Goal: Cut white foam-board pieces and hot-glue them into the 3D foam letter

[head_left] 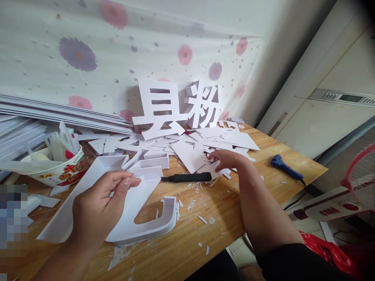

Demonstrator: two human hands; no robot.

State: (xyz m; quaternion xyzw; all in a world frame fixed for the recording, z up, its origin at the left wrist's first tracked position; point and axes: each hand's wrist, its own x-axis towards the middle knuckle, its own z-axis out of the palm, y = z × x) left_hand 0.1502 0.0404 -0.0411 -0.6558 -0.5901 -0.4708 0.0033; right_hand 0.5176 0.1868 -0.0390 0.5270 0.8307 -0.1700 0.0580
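Observation:
My left hand (pixel 98 207) is closed in a pinch over a white foam-board character (pixel 134 228) with raised side walls; whatever its fingertips hold is too small to make out. The character lies on the wooden table with its walls standing up. My right hand (pixel 228 159) is over the white board scraps (pixel 189 156), its fingers curved and apart, close to a small dark piece I cannot identify. Between my hands lies a black-handled knife-like tool (pixel 191 177), its tip towards the character.
Two finished-looking white characters (pixel 159 107) stand against the flowered wall covering. A paper bucket (pixel 58 168) of strips stands left, beside stacked boards (pixel 20 130). A blue glue gun (pixel 285 168) lies right. Near the table's right edge are a racket (pixel 361 179) and red bag (pixel 325 249).

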